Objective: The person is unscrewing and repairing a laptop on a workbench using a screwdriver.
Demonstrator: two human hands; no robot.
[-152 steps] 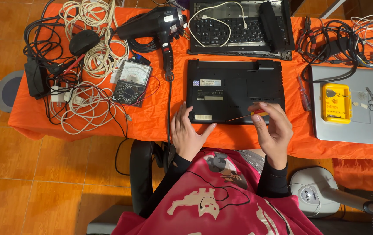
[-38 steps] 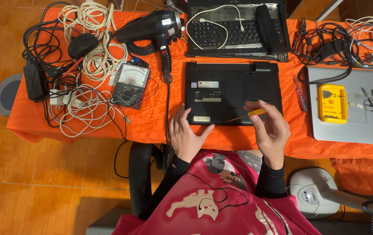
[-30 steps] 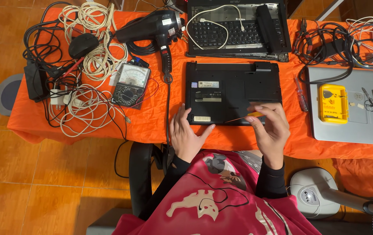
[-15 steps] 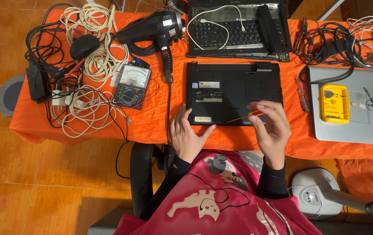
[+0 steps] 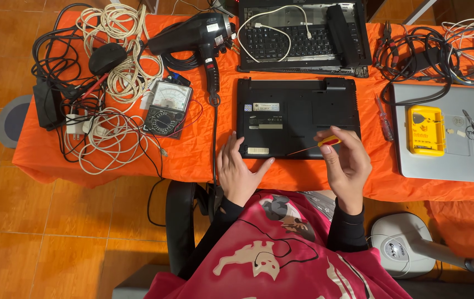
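Note:
A black laptop (image 5: 298,113) lies upside down on the orange tablecloth (image 5: 192,155) in front of me. My left hand (image 5: 238,173) rests flat at its near left corner, fingers spread. My right hand (image 5: 348,163) pinches a small screwdriver (image 5: 314,145) with a red and yellow handle; its thin tip points left and reaches the laptop's near edge.
A second opened laptop (image 5: 303,36) with a white cable lies behind. A black heat gun (image 5: 192,36), a multimeter (image 5: 166,108) and tangled cables (image 5: 109,83) fill the left. A silver laptop (image 5: 453,160) with a yellow box (image 5: 425,130) is at right. A fan base (image 5: 406,249) stands on the floor.
My right hand has shifted slightly while working the screwdriver over the laptop's near edge. My left hand has stayed at the corner.

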